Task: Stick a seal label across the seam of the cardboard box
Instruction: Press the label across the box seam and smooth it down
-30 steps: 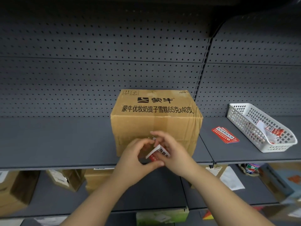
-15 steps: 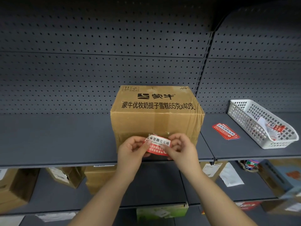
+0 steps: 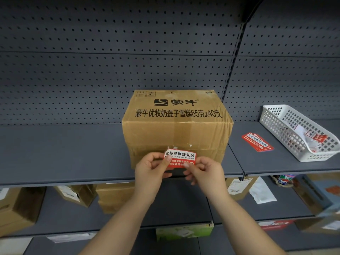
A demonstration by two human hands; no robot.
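A brown cardboard box (image 3: 176,129) with black printing stands on the grey shelf (image 3: 64,155). Its front face carries a horizontal seam at about two-thirds of the way down. A red and white seal label (image 3: 180,157) is held flat in front of the lower front face, just below that seam. My left hand (image 3: 152,169) pinches the label's left edge. Its right lower corner is pinched by my right hand (image 3: 204,172). Whether the label touches the box I cannot tell.
A small stack of red labels (image 3: 257,142) lies on the shelf to the right of the box. A white plastic basket (image 3: 279,124) with paper scraps stands further right. Perforated grey panels form the back wall. Cardboard boxes (image 3: 116,197) sit on the lower shelf.
The label was half folded between my fingers a second ago; now it is spread flat and held a little higher against the box front, with my hands apart at its two sides.
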